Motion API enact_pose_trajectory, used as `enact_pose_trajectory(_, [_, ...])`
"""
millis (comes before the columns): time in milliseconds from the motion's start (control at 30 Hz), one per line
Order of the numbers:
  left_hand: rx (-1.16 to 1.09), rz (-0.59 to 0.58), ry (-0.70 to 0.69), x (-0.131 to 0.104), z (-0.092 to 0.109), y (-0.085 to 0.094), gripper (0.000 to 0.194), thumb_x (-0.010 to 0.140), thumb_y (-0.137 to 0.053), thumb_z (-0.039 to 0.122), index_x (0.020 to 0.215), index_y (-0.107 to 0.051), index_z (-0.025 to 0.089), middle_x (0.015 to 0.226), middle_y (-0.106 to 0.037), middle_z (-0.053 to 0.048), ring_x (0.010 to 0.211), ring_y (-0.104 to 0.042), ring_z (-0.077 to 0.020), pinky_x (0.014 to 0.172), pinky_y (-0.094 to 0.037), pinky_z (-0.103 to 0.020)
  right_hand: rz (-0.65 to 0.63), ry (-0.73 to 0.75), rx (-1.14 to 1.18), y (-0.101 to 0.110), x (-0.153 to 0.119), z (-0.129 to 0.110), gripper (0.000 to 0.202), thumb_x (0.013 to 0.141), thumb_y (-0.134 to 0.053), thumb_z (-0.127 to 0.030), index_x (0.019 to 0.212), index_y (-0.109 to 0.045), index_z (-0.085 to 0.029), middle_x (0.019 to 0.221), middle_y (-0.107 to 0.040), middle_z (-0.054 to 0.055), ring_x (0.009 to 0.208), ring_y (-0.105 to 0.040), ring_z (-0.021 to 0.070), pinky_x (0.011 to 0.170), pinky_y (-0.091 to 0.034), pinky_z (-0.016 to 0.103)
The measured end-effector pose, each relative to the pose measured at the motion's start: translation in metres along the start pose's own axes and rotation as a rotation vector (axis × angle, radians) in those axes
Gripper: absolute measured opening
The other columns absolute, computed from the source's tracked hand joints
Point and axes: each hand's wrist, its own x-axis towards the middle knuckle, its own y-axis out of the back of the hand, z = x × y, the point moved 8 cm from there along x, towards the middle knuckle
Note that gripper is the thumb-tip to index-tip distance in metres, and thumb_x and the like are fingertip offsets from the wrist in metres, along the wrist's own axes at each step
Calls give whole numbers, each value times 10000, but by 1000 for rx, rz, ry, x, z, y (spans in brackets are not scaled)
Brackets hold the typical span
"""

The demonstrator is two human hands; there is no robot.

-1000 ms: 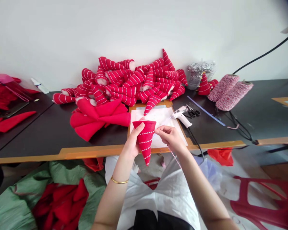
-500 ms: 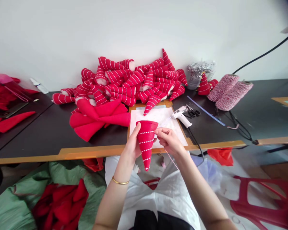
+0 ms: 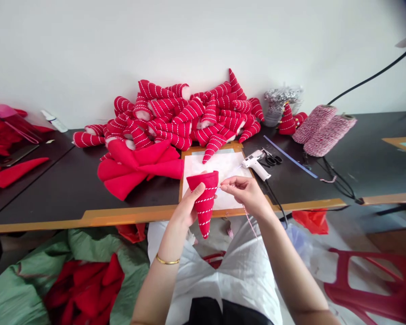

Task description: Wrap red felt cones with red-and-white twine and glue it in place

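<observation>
A red felt cone (image 3: 205,205), tip down and wide end up, is held by my left hand (image 3: 188,205) at its left side, thumb across the front. Red-and-white cord winds around the cone in several turns. My right hand (image 3: 245,192) pinches that cord (image 3: 250,221) just right of the cone's upper part, and its loose length hangs down from the fingers over my lap. Behind the hands lies a white sheet (image 3: 230,198). A white glue gun (image 3: 257,164) rests on the sheet's right side, beside black scissors (image 3: 273,159).
Cord-wrapped cones (image 3: 189,110) pile against the wall, with plain red cones (image 3: 138,169) in front. Two cord spools (image 3: 329,133) lie at right, near a blue strip (image 3: 289,155). A green sack (image 3: 131,266) of red pieces is lower left; a red stool (image 3: 375,284) is lower right.
The cone has turned and shifted slightly left in my left hand, whose thumb now lies across its front. My right hand has moved right, away from the cone, with the cord.
</observation>
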Motion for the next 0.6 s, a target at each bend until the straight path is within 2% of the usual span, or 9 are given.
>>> enact_pose_trajectory(167, [-13, 5, 132, -5, -11, 6, 736, 654, -807, 646, 1203, -697, 168, 894, -775, -165, 835, -738, -347, 583, -561, -365, -8, -45, 59, 2, 5, 14, 327, 677, -861, -438, 808, -762, -155, 636, -560, -18, 460, -232, 43, 415, -122, 230])
enact_pose_trajectory(400, [41, -27, 144, -7, -17, 10, 738, 676, -737, 726, 1111, -729, 129, 817, -767, -149, 717, -732, -280, 499, -507, -282, -40, -129, 193, -14, 2, 26, 373, 667, -866, -441, 841, -764, -127, 640, -566, -19, 445, -189, 20, 416, -84, 226])
enact_pose_trajectory(533, [48, -103, 133, -6, -15, 4, 841, 636, -739, 763, 1173, -704, 117, 902, -766, -170, 836, -734, -317, 496, -492, -268, -100, -165, 298, -25, 1, 29, 382, 656, -859, -463, 774, -724, -125, 521, -422, -69, 439, -159, 25, 419, -67, 221])
enact_pose_trajectory(600, [18, -162, 134, -6, -15, -1, 866, 658, -723, 768, 1232, -668, 122, 963, -761, -177, 921, -724, -340, 546, -522, -290, -121, -185, 316, -29, 0, 30, 401, 651, -849, -489, 743, -696, -131, 490, -376, -83, 435, -147, 29, 420, -68, 220])
